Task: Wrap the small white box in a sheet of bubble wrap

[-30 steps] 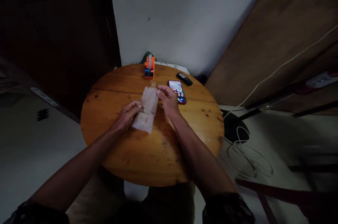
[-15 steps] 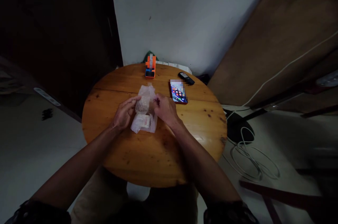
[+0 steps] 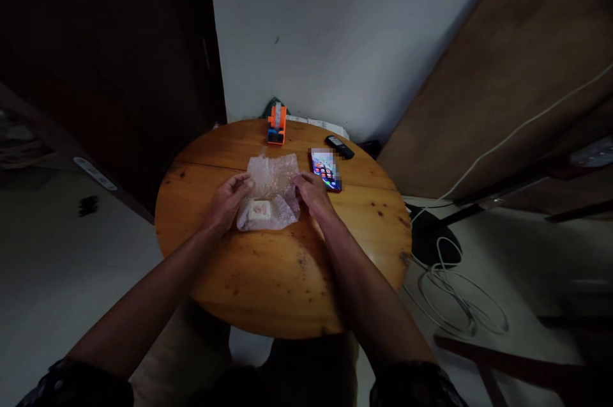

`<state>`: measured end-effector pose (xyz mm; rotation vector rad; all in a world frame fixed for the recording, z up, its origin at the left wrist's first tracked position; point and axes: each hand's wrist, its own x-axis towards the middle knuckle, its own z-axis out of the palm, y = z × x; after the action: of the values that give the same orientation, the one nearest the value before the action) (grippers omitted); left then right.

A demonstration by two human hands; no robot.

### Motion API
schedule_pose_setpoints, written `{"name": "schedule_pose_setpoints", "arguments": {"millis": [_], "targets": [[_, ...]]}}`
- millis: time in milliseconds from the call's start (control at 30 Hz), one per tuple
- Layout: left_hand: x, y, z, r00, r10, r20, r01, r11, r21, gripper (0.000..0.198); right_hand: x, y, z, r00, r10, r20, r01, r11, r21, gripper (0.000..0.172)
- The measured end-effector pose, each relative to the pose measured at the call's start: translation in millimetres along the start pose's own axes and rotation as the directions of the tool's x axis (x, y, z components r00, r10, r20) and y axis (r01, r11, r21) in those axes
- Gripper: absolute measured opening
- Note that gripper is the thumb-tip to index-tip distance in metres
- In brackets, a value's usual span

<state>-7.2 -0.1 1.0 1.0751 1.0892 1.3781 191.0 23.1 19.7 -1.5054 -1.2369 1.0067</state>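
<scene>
A sheet of clear bubble wrap [image 3: 274, 178] is spread on the round wooden table between my hands. On its near part lies a small whitish box [image 3: 259, 209] with reddish print on top. My left hand [image 3: 228, 200] pinches the wrap's left edge, thumb and fingers together. At the opposite edge, my right hand [image 3: 311, 193] has its fingers closed on the wrap. The box touches neither hand.
An orange and blue tape dispenser [image 3: 276, 124] stands at the back of the table [image 3: 282, 279]. A lit phone [image 3: 324, 168] and a black remote-like device [image 3: 340, 146] lie at the right. Coiled white cable [image 3: 450, 292] is on the floor.
The bubble wrap has opened out wider to the right, with my right hand moving right along with its edge. More of the box's top shows. My left hand stays at the left edge.
</scene>
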Motion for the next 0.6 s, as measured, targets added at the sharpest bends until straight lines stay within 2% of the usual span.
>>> {"name": "schedule_pose_setpoints", "arguments": {"millis": [100,200,267,400,533,600], "targets": [[-2,1,-3.5,0.988,0.151,0.03,-0.152,0.937,0.314,0.047,1,5,-1,0.987,-0.16,-0.03,0.152,0.972,-0.179,0.026],[-1,1,-7.6,0.982,0.187,0.042,-0.183,0.853,0.489,0.044,3,8,-3,0.974,-0.227,-0.005,0.214,0.926,-0.311,0.019],[0,1,-9.2,0.987,0.153,0.046,-0.155,0.852,0.501,0.036,4,8,-4,0.972,-0.233,0.008,0.22,0.905,-0.364,0.018],[2,1,-11.1,0.995,0.098,0.006,-0.09,0.876,0.473,0.014,4,5,-5,0.971,-0.24,-0.003,0.215,0.874,-0.436,0.028],[8,2,-20.5,0.982,0.093,-0.167,-0.022,0.923,0.384,0.016,6,4,-9,0.972,-0.235,0.001,0.207,0.854,-0.477,0.028],[14,2,-28.8,0.984,0.021,-0.178,0.027,0.965,0.263,0.018,7,4,-12,0.972,-0.234,-0.003,0.2,0.838,-0.508,0.025]]}}
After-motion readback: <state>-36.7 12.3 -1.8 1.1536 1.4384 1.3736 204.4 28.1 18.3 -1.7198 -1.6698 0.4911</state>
